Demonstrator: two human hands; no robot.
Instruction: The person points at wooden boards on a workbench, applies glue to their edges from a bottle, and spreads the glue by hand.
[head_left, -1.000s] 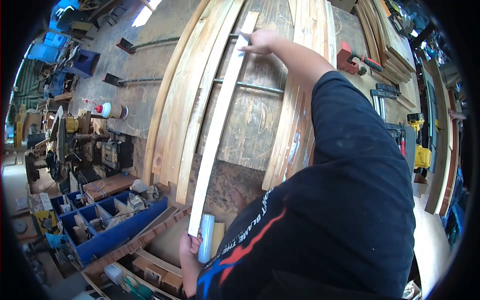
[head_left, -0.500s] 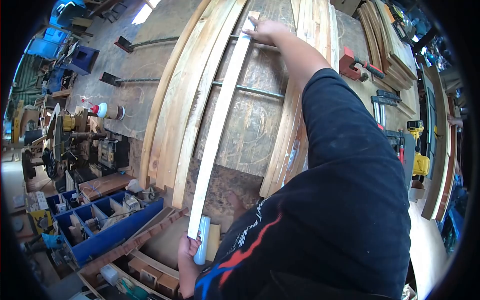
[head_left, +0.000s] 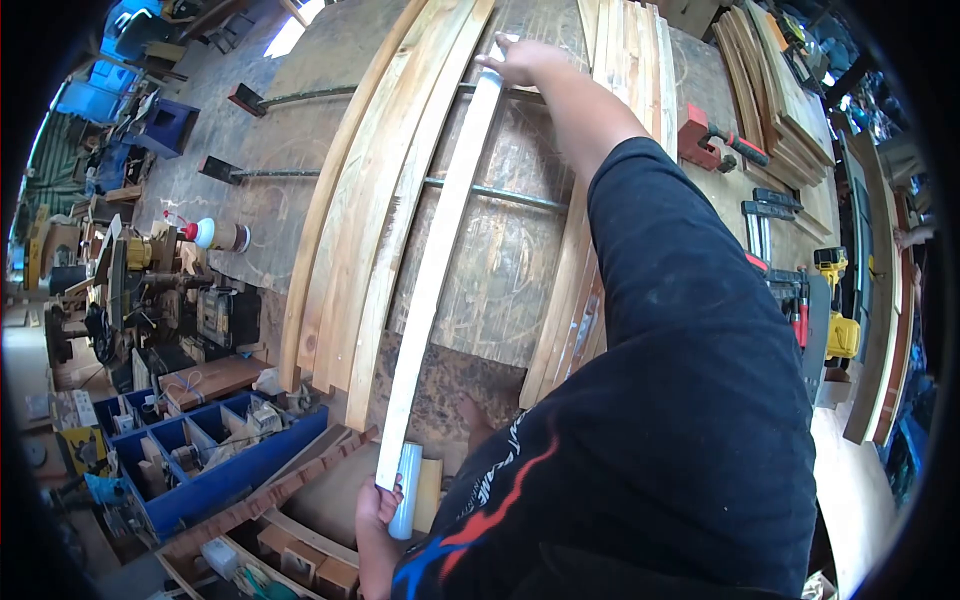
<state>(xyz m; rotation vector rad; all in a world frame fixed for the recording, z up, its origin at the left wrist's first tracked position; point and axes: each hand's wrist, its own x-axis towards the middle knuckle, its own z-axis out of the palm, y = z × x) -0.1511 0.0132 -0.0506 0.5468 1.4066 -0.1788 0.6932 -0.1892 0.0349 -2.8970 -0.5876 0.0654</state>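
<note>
A long, pale wooden strip (head_left: 437,254) stretches slantwise between both hands, above the bench. My right hand (head_left: 520,62) is closed around its far end, thumb and fingers on either side. The near end is gripped by my left hand (head_left: 377,502), fingers wrapped around it, low in the view. Beside that hand is a light-blue cylinder (head_left: 404,492). Left of the strip lie several long boards (head_left: 345,215) side by side, and more boards (head_left: 560,290) lie to its right. Dark metal bars (head_left: 500,196) cross beneath the strip.
A red clamp (head_left: 700,138) lies on the right, near stacked boards (head_left: 775,90) and a yellow-and-black power tool (head_left: 842,330). At left are a bottle (head_left: 210,234) with a red cap and a blue compartment box (head_left: 240,465) of scraps. A bare foot (head_left: 474,412) shows below the bench.
The view has shifted slightly. My right hand now covers more of the strip's far end, and the strip's near end sits a little lower in view. Both hands keep their grip.
</note>
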